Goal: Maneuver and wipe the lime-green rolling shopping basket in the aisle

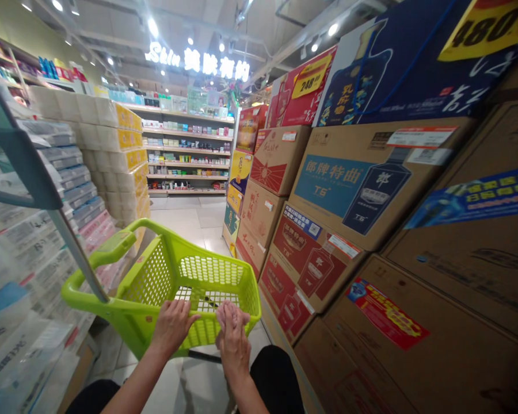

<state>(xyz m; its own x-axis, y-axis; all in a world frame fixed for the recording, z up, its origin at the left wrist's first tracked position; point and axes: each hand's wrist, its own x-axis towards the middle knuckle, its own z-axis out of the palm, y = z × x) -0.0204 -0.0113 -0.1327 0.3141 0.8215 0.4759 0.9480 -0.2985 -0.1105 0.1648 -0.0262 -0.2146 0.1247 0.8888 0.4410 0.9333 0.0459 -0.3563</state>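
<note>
A bright green plastic shopping cart [145,273] stands side-on before me, with lattice walls and a bare basket floor. My left hand [172,326] is closed over its near rim, fingers hooked over the top edge. Farther right along the same rim, my right hand [233,339] presses a crumpled pink cloth [227,313] against the edge near the cart's front corner. Part of the cloth is hidden under the fingers. A metal pole with a grey plastic grip [28,167] slants down across the cart's handle side.
Stacked liquor cartons [328,184] form a wall close on my right. Packs of tissue [116,149] and plastic-wrapped goods [21,259] are piled on the left. Between them a tiled aisle [185,218] leads to cosmetics shelves [185,146]. My knees show at the bottom.
</note>
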